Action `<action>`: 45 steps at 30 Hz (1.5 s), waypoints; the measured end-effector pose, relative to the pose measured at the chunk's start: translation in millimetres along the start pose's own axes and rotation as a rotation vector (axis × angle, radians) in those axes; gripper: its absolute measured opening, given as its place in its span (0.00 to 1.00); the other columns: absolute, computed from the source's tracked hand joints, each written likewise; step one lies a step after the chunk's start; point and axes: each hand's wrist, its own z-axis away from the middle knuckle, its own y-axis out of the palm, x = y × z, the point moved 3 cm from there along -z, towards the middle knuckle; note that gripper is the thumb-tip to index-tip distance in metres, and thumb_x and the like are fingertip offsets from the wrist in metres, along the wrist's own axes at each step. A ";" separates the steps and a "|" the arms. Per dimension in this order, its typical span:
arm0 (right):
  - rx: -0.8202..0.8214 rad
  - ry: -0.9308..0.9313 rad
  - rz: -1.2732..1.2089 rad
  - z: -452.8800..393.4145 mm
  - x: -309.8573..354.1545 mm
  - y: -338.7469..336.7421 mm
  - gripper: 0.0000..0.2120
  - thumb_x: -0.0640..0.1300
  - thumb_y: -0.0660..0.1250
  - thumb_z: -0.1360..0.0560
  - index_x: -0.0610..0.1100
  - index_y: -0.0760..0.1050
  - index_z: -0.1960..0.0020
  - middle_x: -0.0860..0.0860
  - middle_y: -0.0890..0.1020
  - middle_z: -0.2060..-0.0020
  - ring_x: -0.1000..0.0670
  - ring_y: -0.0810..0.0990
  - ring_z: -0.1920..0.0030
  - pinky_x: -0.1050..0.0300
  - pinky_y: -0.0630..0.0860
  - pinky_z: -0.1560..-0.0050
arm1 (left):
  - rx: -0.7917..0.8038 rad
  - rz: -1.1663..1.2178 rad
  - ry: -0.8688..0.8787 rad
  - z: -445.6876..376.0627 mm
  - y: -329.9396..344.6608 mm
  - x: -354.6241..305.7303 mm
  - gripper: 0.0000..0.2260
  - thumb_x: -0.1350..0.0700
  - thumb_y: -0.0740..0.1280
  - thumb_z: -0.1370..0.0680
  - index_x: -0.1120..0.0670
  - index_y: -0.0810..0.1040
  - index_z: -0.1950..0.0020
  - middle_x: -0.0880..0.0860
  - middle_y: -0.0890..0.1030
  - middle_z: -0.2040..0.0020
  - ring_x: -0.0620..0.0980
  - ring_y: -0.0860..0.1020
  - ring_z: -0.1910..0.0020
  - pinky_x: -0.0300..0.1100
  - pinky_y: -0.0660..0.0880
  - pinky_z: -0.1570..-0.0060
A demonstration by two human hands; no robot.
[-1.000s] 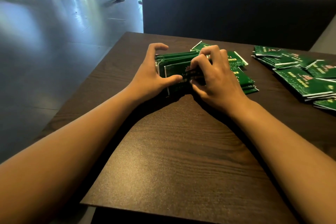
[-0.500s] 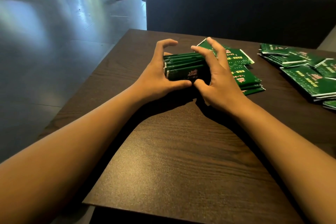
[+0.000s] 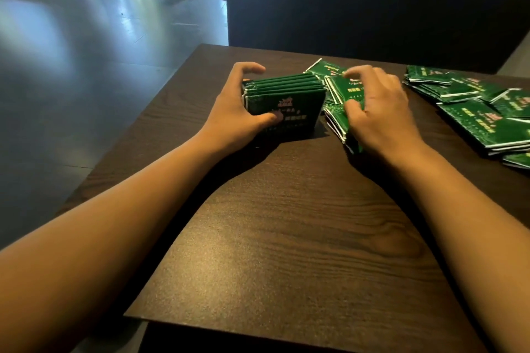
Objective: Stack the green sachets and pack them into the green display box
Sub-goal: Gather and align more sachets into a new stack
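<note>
since half a second back my right hand (image 3: 381,112) has come off the upright bundle and swung out to the right, while my left hand (image 3: 241,112) stays where it was. my left fingers (image 3: 249,67) are curled over the far left end of the stack of sachets (image 3: 284,103), with my thumb pressed on its near face, so that hand grips the stack and keeps it standing on edge on the bench (image 3: 286,238). its long axis runs left to right across my view, and its printed face is turned toward me. my right fingers are bent and spread over the loose sachets (image 3: 335,112) lying flat just beside the stack's right end; i cannot tell whether they pinch one yet or only hover, since my own hand hides the contact. that small pile lies directly under and a little left of my right palm, so the right hand is plainly the nearer one for it. a bigger scatter of sachets (image 3: 470,106) lies well apart, farther right. i judge the coming move is to lift from the near pile and carry it left onto the held stack. the green display box is not in my view.
</note>
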 end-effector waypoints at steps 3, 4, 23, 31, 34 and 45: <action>0.253 0.171 0.218 0.5 -25.5 -0.1 0.15 0.48 0.62 0.23 0.52 0.72 0.37 0.47 0.76 0.35 0.39 0.71 0.33 0.42 0.63 0.33 | 0.007 0.012 -0.046 0.7 -0.3 -0.5 0.34 0.59 0.80 0.27 0.49 0.65 0.28 0.49 0.78 0.41 0.47 0.81 0.43 0.47 0.81 0.40; 0.337 0.214 0.214 1.8 -30.6 1.4 0.14 0.49 0.62 0.23 0.53 0.72 0.37 0.47 0.74 0.33 0.39 0.71 0.33 0.41 0.63 0.33 | 0.011 0.011 -0.050 0.8 0.0 -1.0 0.34 0.59 0.80 0.27 0.49 0.65 0.28 0.50 0.78 0.41 0.47 0.81 0.43 0.46 0.81 0.40; 0.280 -0.067 0.044 -1.0 -23.6 -7.5 0.15 0.40 0.71 0.25 0.48 0.82 0.39 0.47 0.81 0.44 0.48 0.78 0.44 0.48 0.76 0.42 | -0.063 -0.030 -0.075 1.3 -0.8 0.8 0.30 0.58 0.79 0.26 0.50 0.67 0.29 0.52 0.76 0.36 0.49 0.79 0.38 0.53 0.79 0.35; -0.224 -0.163 -0.020 -2.6 -15.8 -26.3 0.17 0.39 0.65 0.23 0.44 0.75 0.34 0.43 0.84 0.51 0.46 0.79 0.57 0.55 0.72 0.58 | -0.089 -0.031 -0.082 1.1 -1.9 0.9 0.31 0.58 0.79 0.26 0.50 0.66 0.29 0.51 0.76 0.36 0.48 0.79 0.38 0.51 0.79 0.36; -0.349 -0.176 -0.155 2.3 -6.8 -29.5 0.14 0.41 0.61 0.22 0.41 0.76 0.39 0.48 0.80 0.56 0.49 0.76 0.59 0.55 0.69 0.62 | -0.084 -0.023 -0.089 0.8 -2.4 1.9 0.31 0.57 0.79 0.26 0.50 0.66 0.29 0.52 0.77 0.36 0.49 0.79 0.38 0.52 0.79 0.35; -0.059 -0.390 0.050 6.6 23.5 3.7 0.14 0.46 0.62 0.27 0.42 0.79 0.45 0.45 0.81 0.54 0.43 0.76 0.54 0.45 0.76 0.55 | -0.028 0.124 -0.160 0.7 -4.2 1.2 0.24 0.58 0.75 0.23 0.48 0.68 0.31 0.54 0.78 0.38 0.52 0.81 0.41 0.55 0.82 0.41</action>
